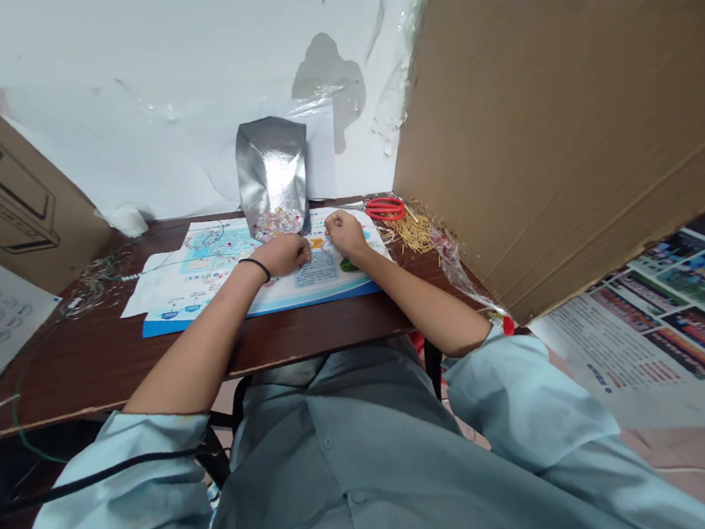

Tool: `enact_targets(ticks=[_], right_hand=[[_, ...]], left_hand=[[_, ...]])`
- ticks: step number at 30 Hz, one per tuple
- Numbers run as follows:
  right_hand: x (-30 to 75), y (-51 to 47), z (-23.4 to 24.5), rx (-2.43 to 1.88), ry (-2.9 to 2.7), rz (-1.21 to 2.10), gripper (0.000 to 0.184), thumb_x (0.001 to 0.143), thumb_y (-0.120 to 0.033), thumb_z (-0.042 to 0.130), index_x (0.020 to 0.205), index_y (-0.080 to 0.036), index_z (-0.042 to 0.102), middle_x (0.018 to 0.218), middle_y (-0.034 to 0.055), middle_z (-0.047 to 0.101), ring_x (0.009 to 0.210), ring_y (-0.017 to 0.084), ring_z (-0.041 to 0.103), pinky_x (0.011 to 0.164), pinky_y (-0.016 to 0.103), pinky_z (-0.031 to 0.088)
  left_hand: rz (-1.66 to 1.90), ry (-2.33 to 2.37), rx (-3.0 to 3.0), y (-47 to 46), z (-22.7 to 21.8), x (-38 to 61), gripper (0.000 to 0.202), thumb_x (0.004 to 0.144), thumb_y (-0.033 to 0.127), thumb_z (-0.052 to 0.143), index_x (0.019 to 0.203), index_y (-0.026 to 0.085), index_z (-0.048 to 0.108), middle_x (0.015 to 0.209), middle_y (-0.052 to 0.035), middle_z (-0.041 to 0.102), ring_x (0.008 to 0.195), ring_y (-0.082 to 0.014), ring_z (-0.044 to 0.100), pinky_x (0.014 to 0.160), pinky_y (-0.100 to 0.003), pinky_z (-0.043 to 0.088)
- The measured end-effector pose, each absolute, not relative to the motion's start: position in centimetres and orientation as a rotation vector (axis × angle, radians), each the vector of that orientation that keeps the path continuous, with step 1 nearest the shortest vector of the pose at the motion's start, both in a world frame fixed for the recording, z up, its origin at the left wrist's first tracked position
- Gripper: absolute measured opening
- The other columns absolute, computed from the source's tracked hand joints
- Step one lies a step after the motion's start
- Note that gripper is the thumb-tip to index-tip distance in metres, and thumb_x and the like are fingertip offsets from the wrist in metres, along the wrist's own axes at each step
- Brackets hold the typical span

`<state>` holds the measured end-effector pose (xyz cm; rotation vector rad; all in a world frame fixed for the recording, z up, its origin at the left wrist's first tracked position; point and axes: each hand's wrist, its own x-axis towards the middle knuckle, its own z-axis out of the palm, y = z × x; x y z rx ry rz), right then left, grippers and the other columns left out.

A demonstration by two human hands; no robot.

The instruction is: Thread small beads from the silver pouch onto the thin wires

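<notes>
My left hand (288, 255), with a black band on its wrist, and my right hand (346, 235) rest close together on a printed paper mat (261, 305) with a blue edge. Both hands have their fingers curled inward, and anything small inside them is hidden. Just beyond my left hand, a silver foil pouch (271, 172) stands upright with clear and pink beads (277, 222) showing at its foot. A small green object (347, 265) lies just below my right hand.
Red-handled scissors (384, 208) and a pile of thin gold pins (416, 230) lie at the right of the dark wooden table (85, 371). A tangle of thin wire (96, 281) lies at the left. A large cardboard sheet (553, 123) leans in at the right.
</notes>
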<state>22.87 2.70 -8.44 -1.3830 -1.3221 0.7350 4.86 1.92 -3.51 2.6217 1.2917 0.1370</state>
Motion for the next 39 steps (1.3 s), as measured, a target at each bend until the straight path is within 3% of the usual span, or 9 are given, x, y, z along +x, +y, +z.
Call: enact_targets(ticks=[4, 15, 20, 25, 32, 39], right_hand=[[22.9, 2.5, -8.4, -1.383, -1.318, 0.736, 0.026, 0.098, -0.021, 0.057, 0.073, -0.026, 0.053, 0.077, -0.0029, 0.063, 0.083, 0.02, 0.062, 0.091, 0.034, 0.05], [22.8, 2.3, -8.3, -1.389, -1.308, 0.732, 0.026, 0.098, -0.02, 0.057, 0.073, -0.027, 0.053, 0.078, -0.0022, 0.063, 0.085, 0.02, 0.062, 0.097, 0.036, 0.053], [22.8, 2.5, -8.5, -1.392, -1.304, 0.739, 0.027, 0.099, -0.02, 0.056, 0.073, -0.027, 0.053, 0.077, -0.0022, 0.062, 0.084, 0.02, 0.063, 0.094, 0.036, 0.053], [23.0, 2.6, -8.6, -1.351, -1.33, 0.748, 0.026, 0.098, -0.02, 0.057, 0.072, -0.027, 0.053, 0.077, -0.002, 0.063, 0.082, 0.02, 0.061, 0.09, 0.035, 0.054], [23.2, 2.4, -8.7, -1.343, -1.361, 0.736, 0.028, 0.099, -0.021, 0.057, 0.072, -0.027, 0.053, 0.076, -0.0017, 0.064, 0.081, 0.02, 0.059, 0.089, 0.034, 0.052], [22.6, 1.3, -7.2, -1.358, -1.415, 0.659, 0.029, 0.101, -0.021, 0.056, 0.073, -0.027, 0.051, 0.075, -0.0026, 0.061, 0.08, 0.019, 0.059, 0.09, 0.035, 0.049]], left_hand=[[0.114, 1.318, 2.545, 1.7, -2.9, 3.9, 0.016, 0.084, 0.026, 0.061, 0.073, 0.021, 0.07, 0.068, -0.003, 0.072, 0.07, -0.0205, 0.065, 0.077, -0.03, 0.046], [0.099, 1.324, 2.488, 1.7, -1.9, 2.4, 0.03, 0.087, 0.045, 0.058, 0.073, 0.021, 0.07, 0.068, -0.0028, 0.069, 0.068, -0.0182, 0.058, 0.071, -0.029, 0.041], [0.184, 1.391, 2.511, 1.6, -2.7, 2.7, 0.03, 0.091, 0.042, 0.059, 0.069, 0.022, 0.065, 0.064, -0.0036, 0.067, 0.065, -0.0182, 0.057, 0.068, -0.029, 0.04], [0.398, 1.44, 2.532, -0.2, -2.4, 1.9, 0.019, 0.089, 0.035, 0.067, 0.077, 0.021, 0.073, 0.076, -0.0063, 0.075, 0.073, -0.0207, 0.064, 0.075, -0.029, 0.045], [0.264, 1.196, 2.546, -2.6, -2.6, 0.5, 0.014, 0.081, 0.027, 0.067, 0.077, 0.021, 0.08, 0.089, -0.0059, 0.084, 0.081, -0.0201, 0.072, 0.082, -0.028, 0.052], [0.288, 1.172, 2.463, -2.4, -2.9, 1.2, 0.012, 0.081, 0.017, 0.07, 0.072, 0.02, 0.077, 0.081, -0.006, 0.079, 0.076, -0.0192, 0.068, 0.082, -0.029, 0.052]])
